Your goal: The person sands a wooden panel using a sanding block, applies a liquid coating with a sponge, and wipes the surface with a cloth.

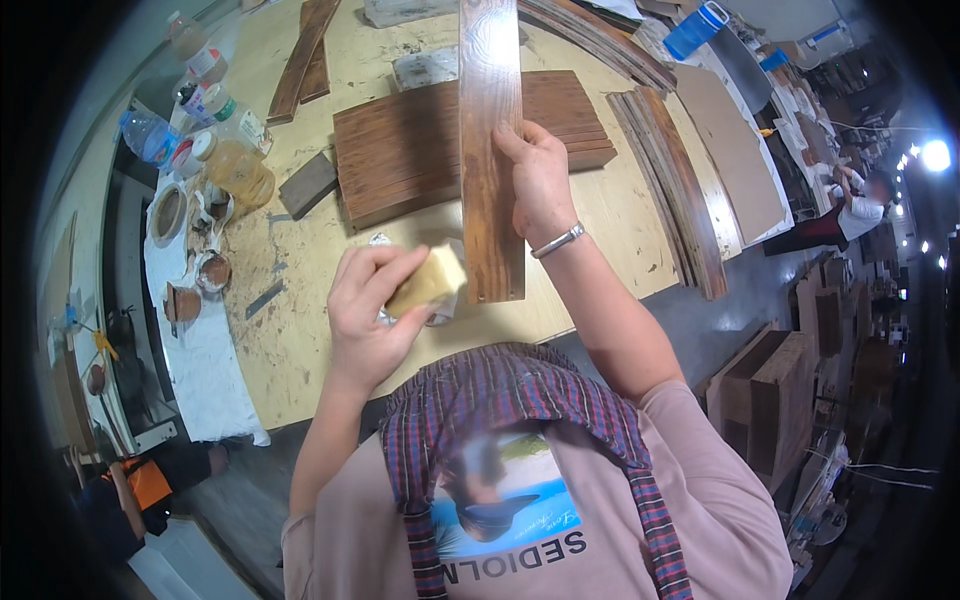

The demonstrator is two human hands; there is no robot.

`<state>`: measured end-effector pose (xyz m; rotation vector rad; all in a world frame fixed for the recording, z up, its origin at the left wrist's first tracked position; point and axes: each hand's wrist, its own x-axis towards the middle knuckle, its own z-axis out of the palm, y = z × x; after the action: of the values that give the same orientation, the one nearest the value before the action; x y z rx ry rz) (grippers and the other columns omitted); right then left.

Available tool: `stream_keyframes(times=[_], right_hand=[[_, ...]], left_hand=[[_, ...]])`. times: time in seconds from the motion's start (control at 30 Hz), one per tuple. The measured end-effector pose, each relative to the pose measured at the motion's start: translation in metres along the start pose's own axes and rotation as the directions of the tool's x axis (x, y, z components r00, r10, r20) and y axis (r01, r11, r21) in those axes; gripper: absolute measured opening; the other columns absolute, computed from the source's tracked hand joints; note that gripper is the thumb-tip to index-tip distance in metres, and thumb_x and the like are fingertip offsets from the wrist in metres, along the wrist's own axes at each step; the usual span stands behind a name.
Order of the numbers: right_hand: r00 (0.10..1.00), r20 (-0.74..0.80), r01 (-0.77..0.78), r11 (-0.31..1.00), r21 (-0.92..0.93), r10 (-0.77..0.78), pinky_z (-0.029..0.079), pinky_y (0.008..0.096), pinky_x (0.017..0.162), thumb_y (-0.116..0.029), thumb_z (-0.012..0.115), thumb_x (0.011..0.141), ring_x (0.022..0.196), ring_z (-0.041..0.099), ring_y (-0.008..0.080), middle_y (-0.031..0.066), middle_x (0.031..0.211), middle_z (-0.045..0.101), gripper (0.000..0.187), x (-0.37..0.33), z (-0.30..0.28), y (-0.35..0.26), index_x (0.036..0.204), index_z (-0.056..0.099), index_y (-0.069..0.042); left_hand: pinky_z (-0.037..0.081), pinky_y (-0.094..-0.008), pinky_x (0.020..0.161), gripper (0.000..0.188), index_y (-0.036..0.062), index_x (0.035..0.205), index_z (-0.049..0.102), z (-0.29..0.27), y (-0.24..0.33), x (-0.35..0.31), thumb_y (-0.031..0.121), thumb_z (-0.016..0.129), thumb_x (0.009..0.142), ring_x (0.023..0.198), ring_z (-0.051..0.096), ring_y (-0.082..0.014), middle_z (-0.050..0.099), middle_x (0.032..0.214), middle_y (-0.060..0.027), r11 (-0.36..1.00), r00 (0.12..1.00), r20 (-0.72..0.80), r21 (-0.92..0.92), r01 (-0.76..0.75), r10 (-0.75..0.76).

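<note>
Rubdown of brown plank [488, 225], apparently: yellow block [441, 276] gripped in fingers of left hand [367, 300], plank pinched in right hand [543, 188]. Likely needed next: block flat, plank steady.

table [310, 255]: bottles [228, 118] left | board stack [400, 155] behind held board [492, 215] | strips [675, 190] right

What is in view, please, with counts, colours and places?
Table: one, pale yellow, centre
Held board: one, brown, centre
Handheld block: one, pale yellow, centre
Board stack: one, brown, centre
Dark block: one, grey, stack's left
Crossed boards: two, brown, upper left
Right boards: several, brown, right tabletop
Far boards: several, brown, upper right
Bottles: several, mostly clear, left
Drinking bottle: one, blue, upper right
Sheet: one, white, left edge
Timber: several, brown, right floor
People: two, white and dark clothing, right and left
Left grip: one, bare, around handheld block
Right grip: one, bare, around held board
</note>
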<state>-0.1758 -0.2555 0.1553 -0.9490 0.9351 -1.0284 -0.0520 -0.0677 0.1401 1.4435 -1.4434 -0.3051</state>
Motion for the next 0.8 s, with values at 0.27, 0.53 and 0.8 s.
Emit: stream_keyframes(times=[0.27, 0.53, 0.8], right_hand=[[0.997, 0.052, -0.043, 0.989, -0.141, 0.051, 0.052, 0.0285, 0.078, -0.012, 0.06, 0.096, 0.086, 0.065, 0.0147, 0.0089, 0.098, 0.07, 0.023, -0.001, -0.005, -0.008, 0.111, 0.065, 0.006], [0.965, 0.194, -0.107, 0.942, -0.317, 0.175, 0.048, 0.0304, 0.079, -0.022, 0.051, 0.102, 0.083, 0.057, 0.0133, 0.0083, 0.09, 0.067, 0.032, -0.016, -0.01, 0.013, 0.104, 0.064, 0.008], [0.884, 0.4, 0.01, 0.845, -0.535, 0.243, 0.045, 0.0289, 0.077, -0.025, 0.05, 0.102, 0.083, 0.052, 0.0083, 0.0007, 0.084, 0.062, 0.035, -0.043, -0.035, 0.029, 0.1, 0.064, 0.007]], left_hand=[[0.051, -0.0391, 0.074, 0.048, 0.0045, 0.108, 0.072, 0.018, -0.017, -0.045, 0.004, 0.081, 0.061, 0.086, 0.059, -0.0288, 0.063, 0.096, -0.0092, 0.995, 0.963, 0.249, -0.018, -0.099, 0.101], [0.049, -0.0373, 0.077, 0.049, 0.0008, 0.111, 0.068, 0.027, 0.004, 0.024, 0.006, 0.08, 0.064, 0.087, 0.059, -0.029, 0.063, 0.099, -0.012, 0.964, 0.978, 0.004, 0.168, -0.206, 0.208], [0.05, -0.0383, 0.083, 0.036, 0.005, 0.112, 0.068, -0.048, -0.07, 0.077, 0.011, 0.079, 0.078, 0.094, 0.06, -0.0238, 0.063, 0.1, -0.0095, 0.919, 0.889, -0.457, 0.359, 0.16, 0.023]])
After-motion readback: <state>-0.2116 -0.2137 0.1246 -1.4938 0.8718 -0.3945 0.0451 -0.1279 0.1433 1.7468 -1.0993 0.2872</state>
